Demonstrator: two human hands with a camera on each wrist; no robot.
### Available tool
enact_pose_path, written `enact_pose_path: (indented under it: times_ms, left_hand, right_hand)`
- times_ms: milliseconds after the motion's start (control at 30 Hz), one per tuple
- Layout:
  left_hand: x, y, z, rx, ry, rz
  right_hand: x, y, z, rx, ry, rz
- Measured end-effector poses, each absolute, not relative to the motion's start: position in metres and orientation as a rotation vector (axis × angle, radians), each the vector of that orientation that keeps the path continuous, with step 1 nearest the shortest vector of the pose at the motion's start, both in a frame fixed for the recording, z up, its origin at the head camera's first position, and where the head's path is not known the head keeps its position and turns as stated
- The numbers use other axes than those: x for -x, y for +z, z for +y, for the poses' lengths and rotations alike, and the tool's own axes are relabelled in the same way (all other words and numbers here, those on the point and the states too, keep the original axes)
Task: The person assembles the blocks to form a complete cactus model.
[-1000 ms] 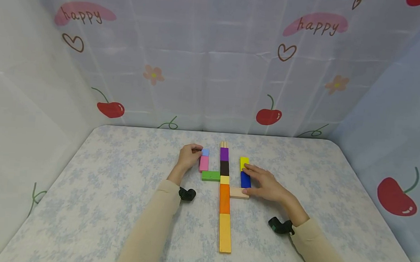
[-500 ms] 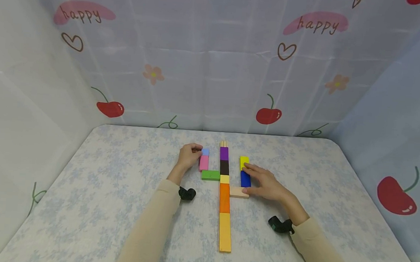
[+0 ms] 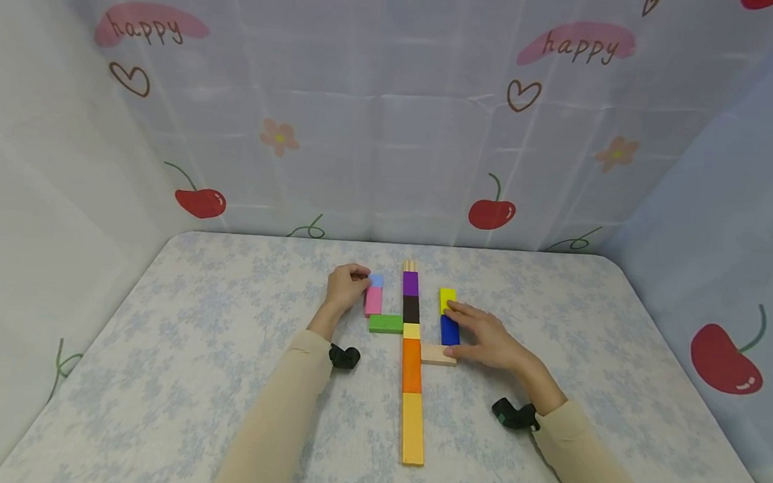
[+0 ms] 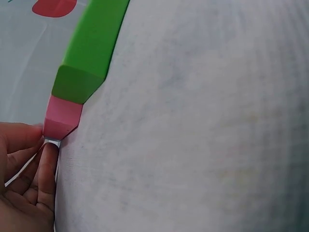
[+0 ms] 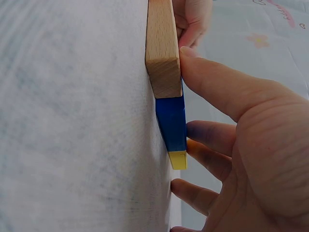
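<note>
My left hand (image 3: pixel 346 287) is at the small light blue block (image 3: pixel 375 280), its thumb and a curled finger pinching it. Directly below that block lies a pink block (image 3: pixel 373 301), which meets a green block (image 3: pixel 386 324). My right hand (image 3: pixel 487 338) lies over the other side, its fingertips on the yellow block (image 3: pixel 446 296) and blue block (image 3: pixel 450 331). Its thumb touches the natural wood block (image 3: pixel 437 355). In the right wrist view the right hand's fingers (image 5: pixel 203 198) are spread, and the wood block (image 5: pixel 163 48) ends against the blue one.
Between the hands runs a straight column: pale sticks (image 3: pixel 410 266), then purple (image 3: pixel 410 283), black (image 3: pixel 412 309), pale yellow (image 3: pixel 412 331), orange (image 3: pixel 412 365) and long yellow-orange (image 3: pixel 413 428) blocks. Everything lies flat on the patterned tabletop (image 3: pixel 182 369). A printed curtain (image 3: pixel 381 121) stands behind.
The whole head view has shifted very slightly. Both hands and all the blocks keep their places relative to one another.
</note>
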State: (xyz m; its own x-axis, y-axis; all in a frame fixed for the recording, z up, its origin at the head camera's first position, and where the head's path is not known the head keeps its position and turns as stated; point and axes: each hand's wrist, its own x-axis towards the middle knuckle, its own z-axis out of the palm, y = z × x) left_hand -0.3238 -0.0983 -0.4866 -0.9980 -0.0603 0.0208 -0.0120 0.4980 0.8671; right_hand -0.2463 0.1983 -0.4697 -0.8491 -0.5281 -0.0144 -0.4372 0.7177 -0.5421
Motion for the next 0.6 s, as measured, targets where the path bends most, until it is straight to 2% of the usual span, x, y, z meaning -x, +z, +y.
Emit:
enact_pose_path:
  times_ms: [600]
  left_hand:
    - [0.3210, -0.4864, -0.1009, -0.064, -1.592, -2.660]
  right_hand:
    - [0.2457, -0.4695, 0.1975, 0.785, -0.805, 2.756]
